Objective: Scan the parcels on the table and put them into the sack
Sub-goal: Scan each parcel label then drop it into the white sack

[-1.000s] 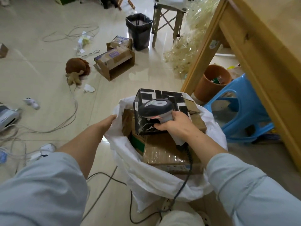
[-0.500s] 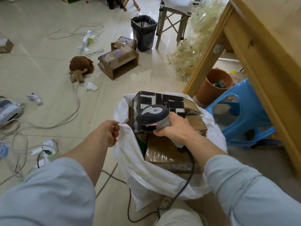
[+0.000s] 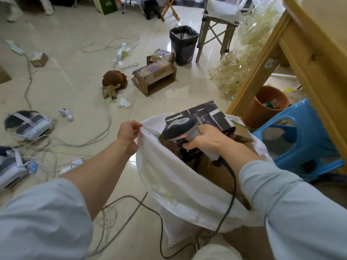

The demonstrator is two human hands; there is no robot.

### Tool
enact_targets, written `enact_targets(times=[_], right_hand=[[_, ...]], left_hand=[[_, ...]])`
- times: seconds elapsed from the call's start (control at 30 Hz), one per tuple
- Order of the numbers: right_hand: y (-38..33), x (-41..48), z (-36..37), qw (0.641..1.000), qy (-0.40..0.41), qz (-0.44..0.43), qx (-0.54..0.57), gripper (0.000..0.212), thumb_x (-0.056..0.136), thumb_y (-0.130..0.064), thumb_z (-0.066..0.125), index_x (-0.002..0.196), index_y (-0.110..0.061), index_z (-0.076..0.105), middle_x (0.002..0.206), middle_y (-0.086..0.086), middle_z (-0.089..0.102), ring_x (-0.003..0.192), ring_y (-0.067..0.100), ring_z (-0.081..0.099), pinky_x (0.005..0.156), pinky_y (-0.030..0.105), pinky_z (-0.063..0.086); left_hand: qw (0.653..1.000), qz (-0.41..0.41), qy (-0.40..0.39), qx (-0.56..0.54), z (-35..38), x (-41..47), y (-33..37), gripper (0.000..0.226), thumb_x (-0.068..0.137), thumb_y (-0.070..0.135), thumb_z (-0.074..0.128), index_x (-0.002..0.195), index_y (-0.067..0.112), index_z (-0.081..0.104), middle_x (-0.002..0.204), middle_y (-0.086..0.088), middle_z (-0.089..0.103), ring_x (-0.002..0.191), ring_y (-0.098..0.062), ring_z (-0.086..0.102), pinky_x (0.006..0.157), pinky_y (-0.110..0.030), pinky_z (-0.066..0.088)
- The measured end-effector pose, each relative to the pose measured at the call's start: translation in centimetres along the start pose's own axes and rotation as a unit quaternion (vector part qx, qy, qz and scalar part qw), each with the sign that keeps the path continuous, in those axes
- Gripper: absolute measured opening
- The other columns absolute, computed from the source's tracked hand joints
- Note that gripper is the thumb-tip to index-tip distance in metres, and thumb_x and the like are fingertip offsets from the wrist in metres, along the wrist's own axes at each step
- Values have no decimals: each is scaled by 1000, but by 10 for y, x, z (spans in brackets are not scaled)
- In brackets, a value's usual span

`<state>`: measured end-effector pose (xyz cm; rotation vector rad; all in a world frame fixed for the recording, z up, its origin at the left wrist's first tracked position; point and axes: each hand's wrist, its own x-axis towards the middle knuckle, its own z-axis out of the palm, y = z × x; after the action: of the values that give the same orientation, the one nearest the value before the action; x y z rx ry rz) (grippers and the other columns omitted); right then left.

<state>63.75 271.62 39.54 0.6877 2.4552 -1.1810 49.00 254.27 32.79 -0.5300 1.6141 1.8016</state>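
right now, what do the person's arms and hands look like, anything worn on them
Both arms wear loose, pale blue-grey long sleeves; the left sleeve and right sleeve are pushed up, leaving the forearms bare. The left hand and right hand are bare: no gloves, watch or rings visible.

pretty bright, soft daylight. glares off the floor tiles [image 3: 177, 91] beyond the fingers [image 3: 138, 125], barely any hard shadows. bends fisheye-style at the edges, goes soft on sleeves [image 3: 37, 222] behind the fingers.
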Motion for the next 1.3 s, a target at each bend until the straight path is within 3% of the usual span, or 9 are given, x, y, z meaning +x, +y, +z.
enact_targets(times=[0.13,0.33,0.53,0.63,0.7,0.8,0.9,1.07,1.3], right_hand=[[-9,-3,27,997,-6,-17,-69,28,81,-36,69,107,-29,60,104,-4,56,103,16,40,103,36,21],[-1,-17,21,929,189,-35,317,36,76,-3,75,103,-20,60,90,-12,62,85,-1,56,80,22,44],[18,1,-4,953,221,15,208,89,44,-52,78,126,-31,51,133,-2,54,131,25,42,107,53,34],[1,-17,-7,961,143,32,234,33,74,-28,78,98,-32,56,98,-9,62,108,21,55,97,41,43],[1,-24,2,959,102,11,266,29,80,-16,74,95,-31,55,90,-13,59,93,12,56,80,27,43],[4,-32,28,956,59,13,286,29,80,-9,74,96,-27,57,90,-15,59,88,6,54,82,24,39],[12,-36,50,944,60,48,321,31,77,-12,77,105,-20,65,98,-8,66,92,10,59,85,26,46],[34,-57,29,857,154,121,477,19,82,-7,71,99,-7,62,87,12,69,65,18,65,57,28,56],[112,-98,-2,782,286,301,464,7,78,7,59,83,2,57,66,17,60,53,23,57,53,33,51]], left_hand=[[999,31,-27,37,3,-14,18,19,73,9,52,91,10,57,100,-5,53,98,-20,52,68,-37,46],[996,-64,-36,57,-6,-15,13,34,86,32,50,107,6,54,104,-13,55,90,-30,57,81,-37,51],[970,-118,24,212,2,-16,22,62,96,29,49,149,6,25,155,-14,24,116,-36,53,107,-53,32],[954,-164,-17,252,-1,-22,27,78,89,34,60,149,3,21,148,-18,35,92,-32,63,80,-47,52],[929,-179,-28,324,-3,-27,30,70,85,42,59,139,1,39,105,-12,66,74,-20,62,64,-33,47],[913,-176,-42,365,1,-35,33,27,88,35,55,96,8,58,64,1,56,66,-14,54,85,-39,43],[909,-156,-47,384,6,-46,26,19,90,25,57,80,10,58,70,-2,50,72,-18,51,105,-51,33],[916,-120,-16,382,12,-39,9,44,91,39,55,121,8,49,127,-13,50,112,-33,54,97,-46,40],[869,31,41,492,55,-38,5,36,91,10,57,121,-10,51,102,-27,56,99,-42,56,90,-48,45]])
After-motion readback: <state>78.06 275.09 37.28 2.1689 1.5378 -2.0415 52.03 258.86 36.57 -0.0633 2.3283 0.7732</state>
